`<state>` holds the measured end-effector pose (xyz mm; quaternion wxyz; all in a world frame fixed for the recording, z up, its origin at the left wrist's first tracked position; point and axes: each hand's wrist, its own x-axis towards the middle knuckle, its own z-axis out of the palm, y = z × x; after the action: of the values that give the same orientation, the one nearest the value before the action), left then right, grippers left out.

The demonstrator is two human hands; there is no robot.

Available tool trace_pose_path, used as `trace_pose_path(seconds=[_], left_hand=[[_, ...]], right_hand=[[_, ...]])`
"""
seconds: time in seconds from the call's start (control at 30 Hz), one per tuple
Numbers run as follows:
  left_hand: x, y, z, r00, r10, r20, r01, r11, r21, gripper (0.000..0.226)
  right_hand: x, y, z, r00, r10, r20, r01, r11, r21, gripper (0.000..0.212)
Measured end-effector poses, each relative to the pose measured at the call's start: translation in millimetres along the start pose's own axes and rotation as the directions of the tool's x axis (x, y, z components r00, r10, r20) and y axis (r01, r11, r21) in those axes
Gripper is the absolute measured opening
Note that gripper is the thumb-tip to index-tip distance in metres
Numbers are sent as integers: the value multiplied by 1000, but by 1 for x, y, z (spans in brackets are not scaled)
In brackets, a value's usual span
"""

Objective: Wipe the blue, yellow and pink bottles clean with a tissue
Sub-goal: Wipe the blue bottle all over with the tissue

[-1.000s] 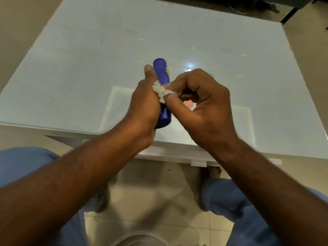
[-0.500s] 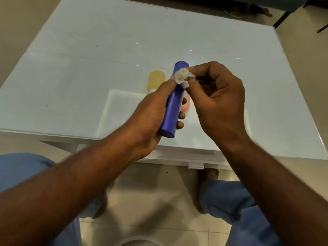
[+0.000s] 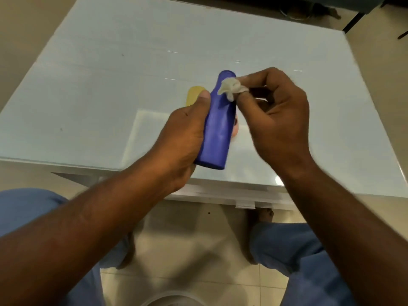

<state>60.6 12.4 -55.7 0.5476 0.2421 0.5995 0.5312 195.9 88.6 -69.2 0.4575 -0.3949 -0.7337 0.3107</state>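
Nearest me I see blue trouser knees and pale floor tiles (image 3: pixel 176 228) below the near edge of the desk (image 3: pixel 88 96), with both forearms reaching up over that edge. My left hand (image 3: pixel 183 138) grips the blue bottle (image 3: pixel 217 129), fingers curled round its left side and the thumb lying along it toward the cap; the bottle is lifted off the glass top, its base hanging just over the near edge and its cap tilted away from me. My right hand (image 3: pixel 278 120) pinches a crumpled white tissue (image 3: pixel 230 88) between thumb and forefinger and presses it on the bottle's upper right side, just below the cap. Behind the blue bottle, on the desk, the yellow bottle (image 3: pixel 194 96) shows beside my left thumb, and a sliver of the pink bottle (image 3: pixel 235 129) peeks out between my hands. Beyond them the glass runs bare and wide to the far edge, with broad room left and right.
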Motion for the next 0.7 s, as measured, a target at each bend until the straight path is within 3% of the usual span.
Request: trace_pose_path(seconds=[0.1, 0.2, 0.33, 0.4, 0.47, 0.6, 0.7], left_hand=[[-1, -3, 7, 999, -28, -33, 26, 998, -61, 31], [8, 7, 1, 992, -64, -110, 41, 978, -206, 40], [20, 20, -15, 967, -82, -240, -11, 932, -363, 35], [19, 24, -19, 972, -51, -228, -46, 915, -401, 31], [17, 24, -18, 989, -30, -143, -18, 948, -317, 34], [1, 13, -5, 998, -50, 41, 52, 998, -37, 31], [-6, 8, 6, 997, -35, 72, 37, 999, -26, 31]], right_hand=[[3, 2, -2, 998, 64, 22, -65, 995, 70, 12], [-9, -6, 8, 986, 56, 158, -78, 987, 140, 3], [-14, -13, 11, 943, 30, 332, -119, 961, 251, 11], [-15, -15, 10, 929, 2, 369, -111, 955, 274, 10], [-16, -16, 10, 949, 8, 315, -92, 963, 253, 12], [-4, -4, 2, 989, 142, 44, -149, 959, 240, 13], [1, 1, -3, 984, 180, -19, -170, 955, 243, 13]])
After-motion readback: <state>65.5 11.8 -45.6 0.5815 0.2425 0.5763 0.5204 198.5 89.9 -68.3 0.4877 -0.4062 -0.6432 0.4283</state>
